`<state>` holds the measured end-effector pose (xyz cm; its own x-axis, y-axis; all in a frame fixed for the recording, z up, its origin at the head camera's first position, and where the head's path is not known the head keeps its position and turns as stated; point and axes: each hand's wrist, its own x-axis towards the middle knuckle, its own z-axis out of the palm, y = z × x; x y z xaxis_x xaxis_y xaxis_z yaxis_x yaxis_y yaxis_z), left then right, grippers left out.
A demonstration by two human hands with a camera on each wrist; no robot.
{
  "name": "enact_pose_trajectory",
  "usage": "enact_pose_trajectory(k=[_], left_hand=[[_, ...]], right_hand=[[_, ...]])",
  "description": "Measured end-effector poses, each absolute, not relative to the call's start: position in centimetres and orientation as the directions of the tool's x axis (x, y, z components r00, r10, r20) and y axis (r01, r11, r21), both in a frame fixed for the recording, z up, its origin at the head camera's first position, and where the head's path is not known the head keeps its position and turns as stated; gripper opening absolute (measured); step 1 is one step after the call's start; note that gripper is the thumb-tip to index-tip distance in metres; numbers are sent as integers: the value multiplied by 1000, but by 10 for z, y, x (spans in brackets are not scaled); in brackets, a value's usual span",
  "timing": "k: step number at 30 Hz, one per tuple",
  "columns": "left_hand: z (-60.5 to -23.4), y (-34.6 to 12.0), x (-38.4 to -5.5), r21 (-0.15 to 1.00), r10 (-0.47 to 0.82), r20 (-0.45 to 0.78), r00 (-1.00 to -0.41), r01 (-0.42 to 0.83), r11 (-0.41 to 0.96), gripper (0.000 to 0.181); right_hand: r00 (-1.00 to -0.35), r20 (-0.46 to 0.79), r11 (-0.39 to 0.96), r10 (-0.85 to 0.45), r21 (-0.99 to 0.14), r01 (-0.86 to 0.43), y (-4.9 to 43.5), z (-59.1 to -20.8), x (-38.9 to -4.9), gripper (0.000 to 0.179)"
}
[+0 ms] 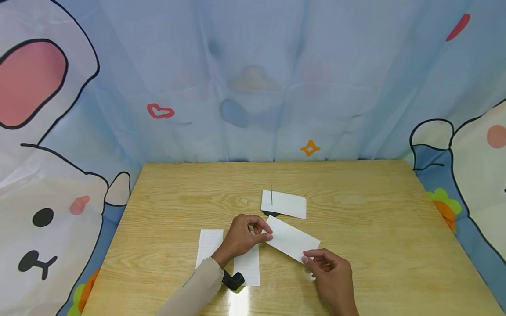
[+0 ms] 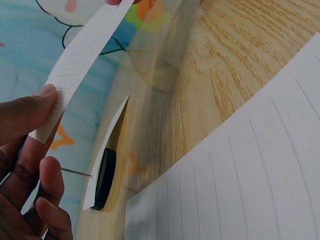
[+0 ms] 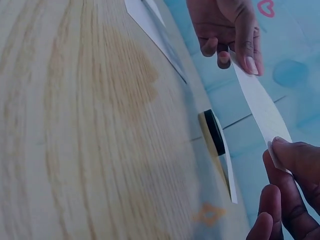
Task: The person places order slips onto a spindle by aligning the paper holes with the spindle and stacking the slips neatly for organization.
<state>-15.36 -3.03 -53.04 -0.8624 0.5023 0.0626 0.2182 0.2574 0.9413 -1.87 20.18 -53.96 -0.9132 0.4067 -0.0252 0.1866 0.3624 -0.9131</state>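
1. My left hand [image 1: 243,235] pinches the left end of a white paper card [image 1: 294,240] between thumb and forefinger; the other fingers curl loosely below.
2. My right hand [image 1: 330,274] pinches the same card at its lower right corner, thumb against fingers, so I hold it by 2 ends.
3. The card is in the air above the wooden table [image 1: 395,241], tilted, its left end higher in the head view. The face toward my head camera looks plain; the left wrist view shows ruled lines on its other side.
4. Just beyond the card, and apart from it in the wrist views, a thin metal spike [image 1: 271,195] stands upright on a black base [image 1: 270,213].
5. White ruled paper [image 1: 288,204] lies over that base, the spike rising out of it near its left end. I cannot tell how many sheets are there.
6. Under and beside my left forearm, 2 more sheets lie on the table: a left sheet [image 1: 208,245] and a right sheet [image 1: 247,267], side by side with a gap between them.
7. I wear a beige sleeve [image 1: 201,285] on my left arm, and a black device [image 1: 234,281] shows at that wrist.
8. A blue cartoon-print cloth [image 1: 257,52] hangs behind the table.
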Motion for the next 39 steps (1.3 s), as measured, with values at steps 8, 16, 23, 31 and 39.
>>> enact_pose_trajectory(k=[8, 16, 23, 31, 39], left_hand=[[-527, -31, -153, 942, 507, 61, -860, 218, 256, 6], [-521, -31, -154, 923, 504, 76, -861, 252, 292, 6], [-515, -30, -154, 906, 494, 94, -864, 280, 318, 4], [-508, -28, -157, 890, 486, 142, -862, 326, 319, 4], [-501, -27, -162, 879, 484, 174, -857, 357, 315, 5]], right_hand=[[-903, -16, 367, 429, -911, 190, 206, -537, -23, 11], [-910, -33, 332, 414, -925, 185, 211, -531, -29, 14], [-917, -20, 325, 398, -932, 161, 215, -521, -35, 15], [-927, -3, 323, 375, -937, 133, 220, -513, -44, 15], [-932, 22, 344, 361, -932, 111, 224, -505, -53, 15]])
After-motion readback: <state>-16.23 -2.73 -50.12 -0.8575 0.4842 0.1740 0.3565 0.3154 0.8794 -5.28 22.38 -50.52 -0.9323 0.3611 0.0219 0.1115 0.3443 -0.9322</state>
